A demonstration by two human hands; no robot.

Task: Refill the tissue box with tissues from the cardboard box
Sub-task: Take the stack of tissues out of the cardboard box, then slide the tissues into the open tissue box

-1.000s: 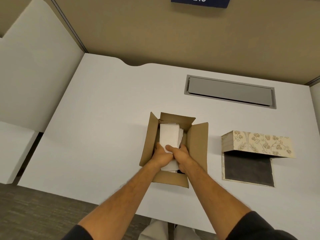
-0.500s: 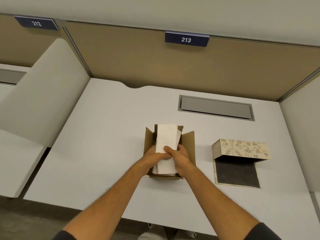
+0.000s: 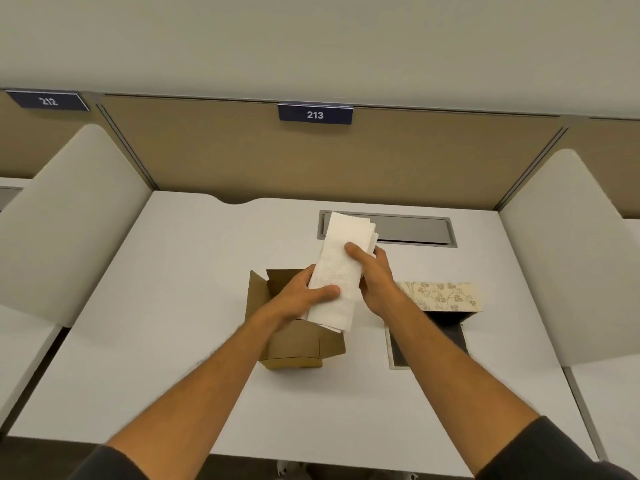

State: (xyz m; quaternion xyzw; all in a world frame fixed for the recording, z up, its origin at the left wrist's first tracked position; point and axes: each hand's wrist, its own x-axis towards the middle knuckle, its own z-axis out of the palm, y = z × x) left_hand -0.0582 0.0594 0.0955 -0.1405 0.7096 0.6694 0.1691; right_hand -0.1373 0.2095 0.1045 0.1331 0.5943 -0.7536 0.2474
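Above the cardboard box (image 3: 291, 344), both hands clasp the stack of tissues (image 3: 341, 271), left hand (image 3: 304, 296) low, right hand (image 3: 374, 275) higher. Its long axis runs away from the person; the open tissue box (image 3: 446, 296) lies just right, nearer the right hand.

I hold a stack of tissues (image 3: 341, 271) in my left hand (image 3: 304, 296) and right hand (image 3: 375, 276), above the cardboard box (image 3: 294, 344), tissue box (image 3: 440, 296) to its right

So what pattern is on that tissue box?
The tissue box is cream with a brownish floral, leafy-branch print, visible in the head view.
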